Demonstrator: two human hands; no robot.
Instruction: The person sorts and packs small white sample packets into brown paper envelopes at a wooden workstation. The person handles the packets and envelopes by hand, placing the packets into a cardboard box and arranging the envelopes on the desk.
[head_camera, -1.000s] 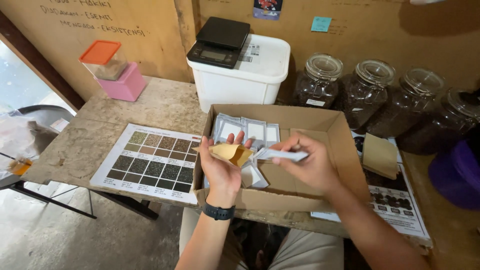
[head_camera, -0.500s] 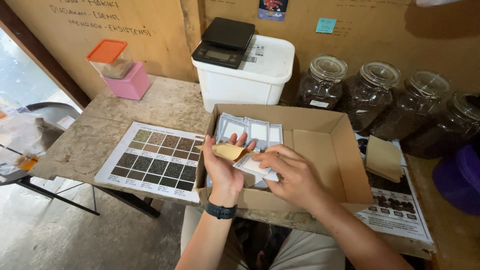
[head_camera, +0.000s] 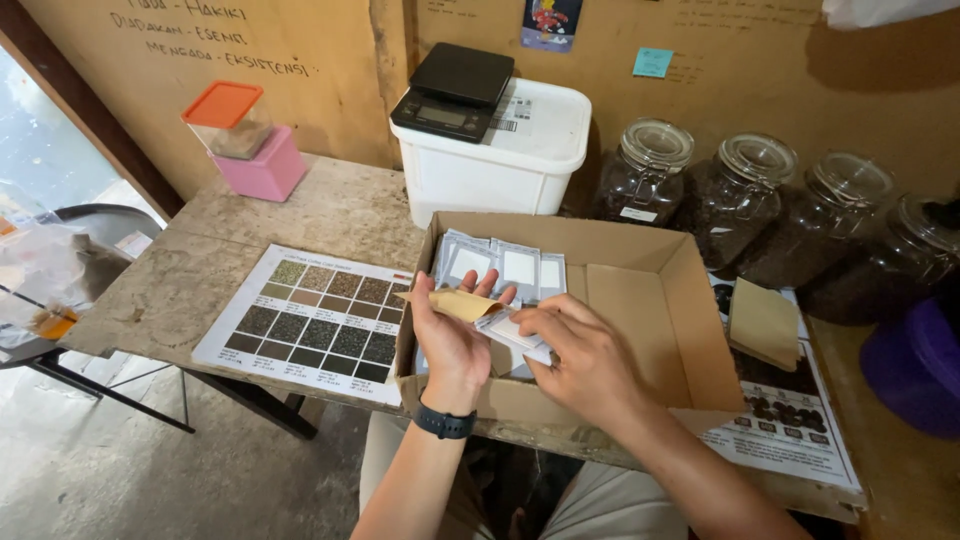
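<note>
My left hand (head_camera: 452, 345), with a dark watch on the wrist, holds a small tan paper packet (head_camera: 458, 303) over the left part of an open cardboard box (head_camera: 655, 300). My right hand (head_camera: 583, 357) grips a small silver-and-white sachet (head_camera: 505, 330) right beside the left hand's fingers. Several more silver sachets (head_camera: 505, 265) stand in a row against the box's back left wall. The right half of the box shows bare cardboard.
A printed chart of dark sample squares (head_camera: 318, 322) lies left of the box. Behind it stand a white tub (head_camera: 510, 150) with a black scale (head_camera: 455, 90), a pink container (head_camera: 265, 165) with an orange-lidded tub, several glass jars (head_camera: 750, 200), tan packets (head_camera: 763, 322) and a purple bucket (head_camera: 915, 365).
My right hand has drawn the silver sachet leftward and down, from out over the box's middle to against my left hand. The left hand has kept hold of the tan packet.
</note>
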